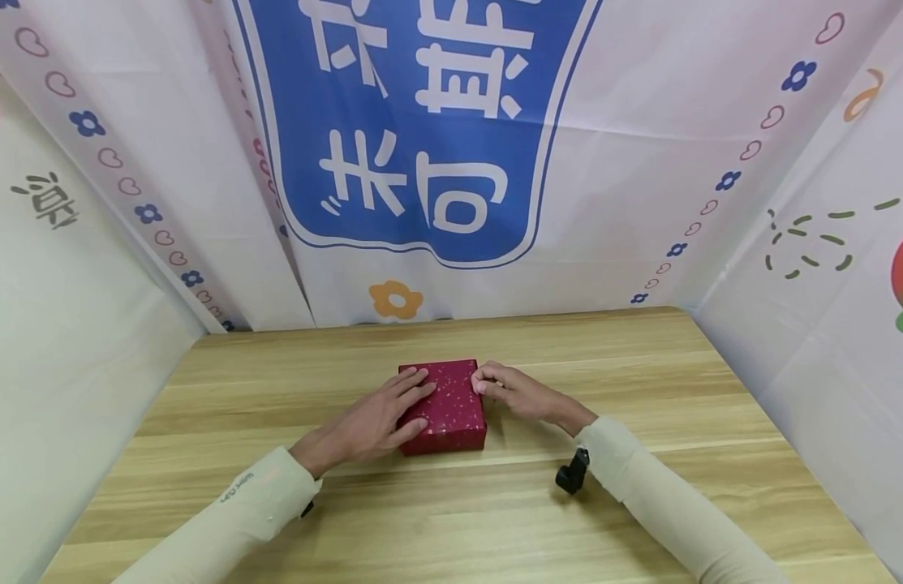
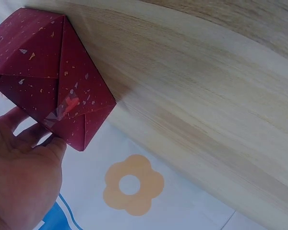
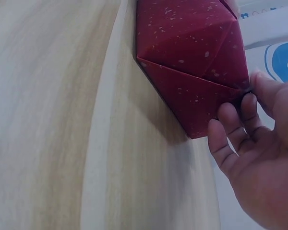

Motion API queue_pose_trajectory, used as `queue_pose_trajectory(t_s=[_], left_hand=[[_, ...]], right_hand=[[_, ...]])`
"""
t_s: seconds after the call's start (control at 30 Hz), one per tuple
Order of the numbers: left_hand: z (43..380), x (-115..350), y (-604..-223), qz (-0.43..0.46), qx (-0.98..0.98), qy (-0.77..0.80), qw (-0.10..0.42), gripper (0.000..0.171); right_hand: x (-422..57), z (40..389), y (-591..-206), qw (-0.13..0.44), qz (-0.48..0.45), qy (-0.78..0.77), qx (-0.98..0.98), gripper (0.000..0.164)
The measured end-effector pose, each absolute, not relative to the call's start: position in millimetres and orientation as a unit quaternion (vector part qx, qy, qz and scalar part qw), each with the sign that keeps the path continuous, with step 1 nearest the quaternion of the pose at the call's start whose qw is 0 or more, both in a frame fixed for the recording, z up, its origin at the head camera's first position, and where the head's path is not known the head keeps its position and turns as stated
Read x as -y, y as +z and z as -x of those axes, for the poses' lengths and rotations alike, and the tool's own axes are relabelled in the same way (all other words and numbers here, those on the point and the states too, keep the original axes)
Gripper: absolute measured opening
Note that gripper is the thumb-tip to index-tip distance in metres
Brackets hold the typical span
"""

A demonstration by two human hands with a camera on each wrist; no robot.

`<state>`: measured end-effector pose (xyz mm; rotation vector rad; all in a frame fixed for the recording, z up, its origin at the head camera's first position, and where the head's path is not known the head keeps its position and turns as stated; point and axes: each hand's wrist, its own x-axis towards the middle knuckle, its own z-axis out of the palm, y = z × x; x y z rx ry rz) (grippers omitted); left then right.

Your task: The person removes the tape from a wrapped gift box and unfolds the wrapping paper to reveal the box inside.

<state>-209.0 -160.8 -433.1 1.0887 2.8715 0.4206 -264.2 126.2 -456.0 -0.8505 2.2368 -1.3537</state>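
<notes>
Fingers (image 1: 419,392) on box (image 1: 454,405) — both hands (image 1: 371,423) (image 1: 520,392)

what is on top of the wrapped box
The left hand rests on the left part of the wrapped box while the right hand touches its right edge; speckled wrapping paper shows between them. What they cover is hidden.

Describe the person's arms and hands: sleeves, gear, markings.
Left sleeve and right sleeve: long, pale cream. Small dark lettering on the left one, too small to read. Left hand and right hand ungloved. Chunky black device at the right wrist; a black bit peeks out at the left. No cables visible.
</notes>
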Motion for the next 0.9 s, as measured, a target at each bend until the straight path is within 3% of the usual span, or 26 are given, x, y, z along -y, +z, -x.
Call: queue_pose_trajectory(t_s=[0.9], left_hand=[[210.5, 161.4, -434.0, -0.36, -0.924, 0.128, 0.011, 0.06]], right_hand=[[-132.8, 265.3, -461.1, 0.26, 0.289, -0.538, -0.748, 0.025]])
